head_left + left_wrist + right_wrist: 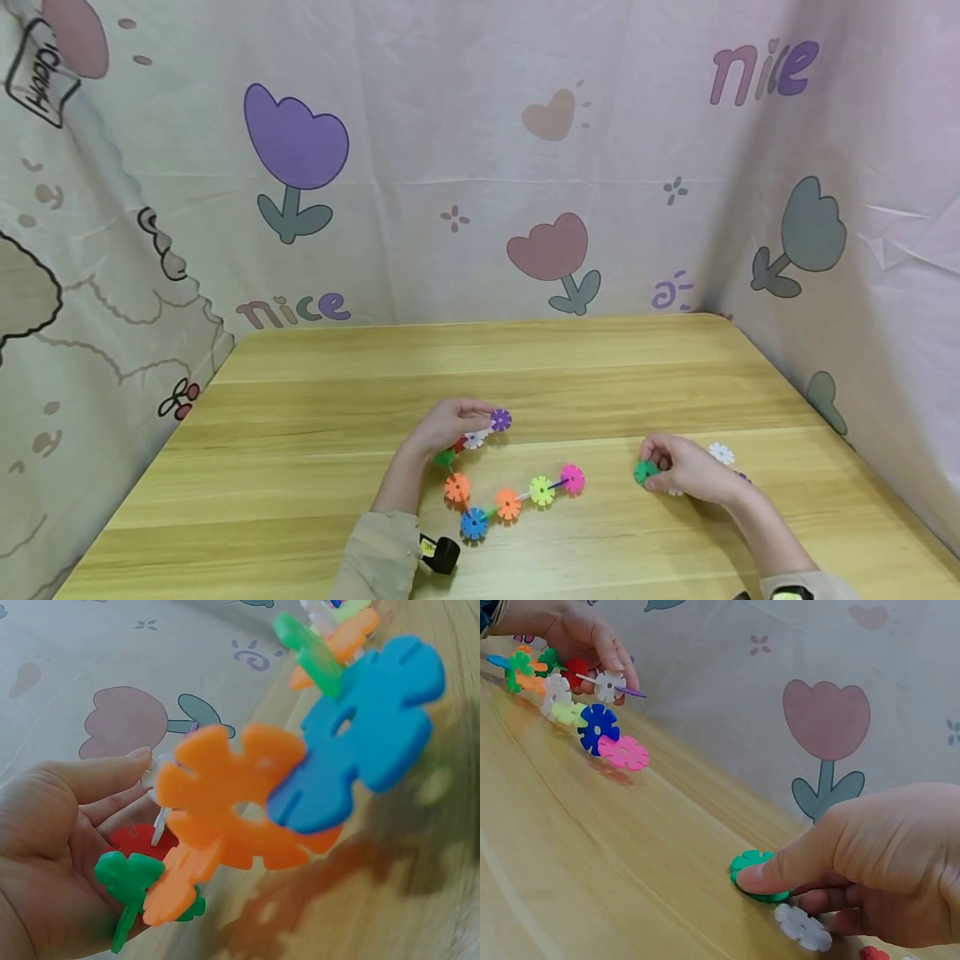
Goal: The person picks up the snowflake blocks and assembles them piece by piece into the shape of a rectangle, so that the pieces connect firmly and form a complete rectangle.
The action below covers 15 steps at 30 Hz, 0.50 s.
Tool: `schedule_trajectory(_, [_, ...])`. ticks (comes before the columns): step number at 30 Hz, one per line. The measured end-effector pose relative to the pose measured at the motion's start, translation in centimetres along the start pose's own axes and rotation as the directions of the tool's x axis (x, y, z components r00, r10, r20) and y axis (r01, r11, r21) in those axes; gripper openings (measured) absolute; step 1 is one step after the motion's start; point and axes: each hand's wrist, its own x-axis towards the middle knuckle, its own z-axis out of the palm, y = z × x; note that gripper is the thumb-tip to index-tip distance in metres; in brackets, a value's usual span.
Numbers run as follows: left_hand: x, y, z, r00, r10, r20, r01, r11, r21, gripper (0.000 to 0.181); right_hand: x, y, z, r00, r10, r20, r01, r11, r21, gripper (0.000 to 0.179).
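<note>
A curved chain of interlocking plastic snowflake discs (pixel 474 523) hangs from my left hand (pixel 446 427). Thumb and fingers pinch it near its white disc (pixel 610 685), by the end that carries a purple disc (pixel 501 419). From there it runs through red, green, orange and blue to a pink disc (pixel 573 478) at the other end. Over to the right, my right hand (pixel 690 471) pinches a single green snowflake disc (pixel 759 876) between thumb and fingers. Beneath those fingers lies a loose white disc (pixel 802 927), partly covered in the head view.
Another white disc (pixel 722 453) lies beyond my right hand, with a purple piece (pixel 743 477) peeking out beside the wrist. A red piece (pixel 874 953) shows below the right hand. The wooden table (pixel 315 400) meets printed cloth (pixel 420 250) at its back and sides.
</note>
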Motion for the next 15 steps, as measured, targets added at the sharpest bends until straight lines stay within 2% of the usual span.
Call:
schedule_trajectory(8, [0.0, 0.1, 0.2, 1.0, -0.017, 0.0, 0.017, 1.0, 0.004, 0.032, 1.6, -0.2, 0.2, 0.998, -0.048, -0.036, 0.048, 0.999, -0.011, 0.015])
schedule_trajectory(12, [0.0, 0.1, 0.2, 1.0, -0.012, 0.004, 0.012, 1.0, 0.003, 0.032, 2.7, -0.7, 0.1, 0.997, -0.047, -0.056, 0.046, 0.998, -0.034, 0.021])
schedule_trajectory(15, [0.0, 0.0, 0.2, 1.0, -0.012, 0.005, 0.012, 1.0, -0.001, 0.032, 3.7, -1.2, 0.1, 0.997, -0.035, -0.071, 0.035, 0.999, 0.004, 0.027])
